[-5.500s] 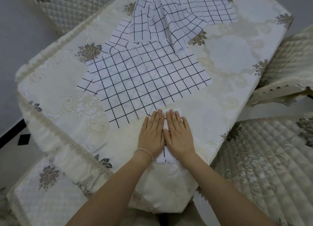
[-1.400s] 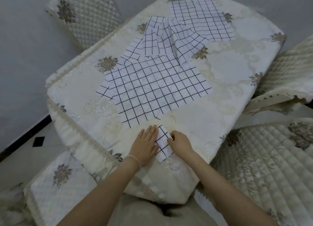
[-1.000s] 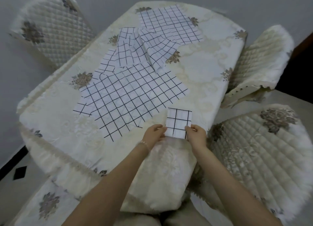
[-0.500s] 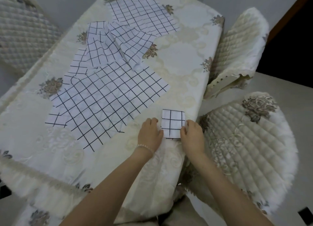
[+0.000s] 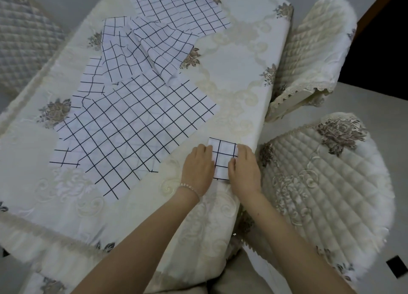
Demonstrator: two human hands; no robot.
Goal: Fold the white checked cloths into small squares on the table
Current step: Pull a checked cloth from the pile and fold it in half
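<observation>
One small folded white black-checked cloth square [image 5: 223, 157] done, at counter [image 5: 238, 62] right edge near corner, pinched between left hand [image 5: 199, 167] and right hand [image 5: 244, 168]. Several unfolded white checked cloths [image 5: 132, 126] left mid-counter.

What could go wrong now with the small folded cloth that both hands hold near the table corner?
1. The folded square lies close to the table edge, so it may slip off toward the quilted chair.
2. The left hand and the right hand grip only its sides; on release the folds may spring open.
3. The large unfolded cloth lies near and could be dragged.
</observation>
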